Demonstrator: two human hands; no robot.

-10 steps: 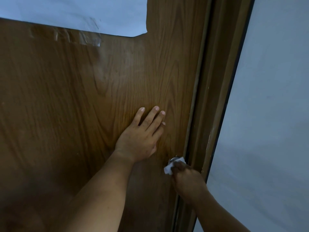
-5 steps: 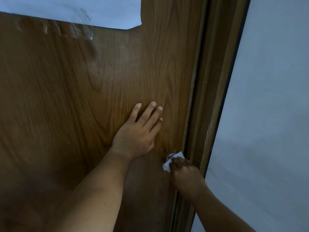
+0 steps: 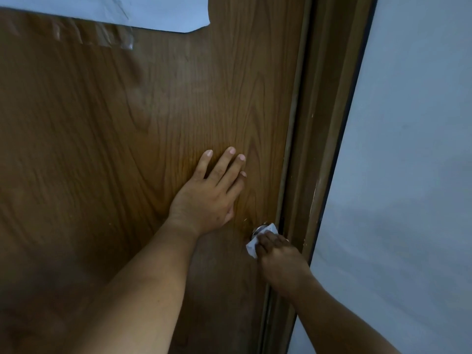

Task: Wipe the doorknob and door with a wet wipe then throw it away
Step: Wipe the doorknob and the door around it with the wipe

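The right hand [image 3: 278,259] has shifted the wet wipe [image 3: 252,247] slightly around the doorknob [image 3: 258,230].

L hand [image 3: 204,200] flat on door [image 3: 127,149] | R hand [image 3: 281,264] w/ wipe [image 3: 251,247] on knob [image 3: 258,230]

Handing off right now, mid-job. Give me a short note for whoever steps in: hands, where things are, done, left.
Left hand: open, flat against the wooden door, above and left of the knob.
Right hand: closed on the white wet wipe, pressing it over the metal doorknob near the door frame.
Done: wipe is on the knob; how much has been cleaned cannot be told.
Left: finish the knob, wipe the door face, throw the wipe away. No bin in view.
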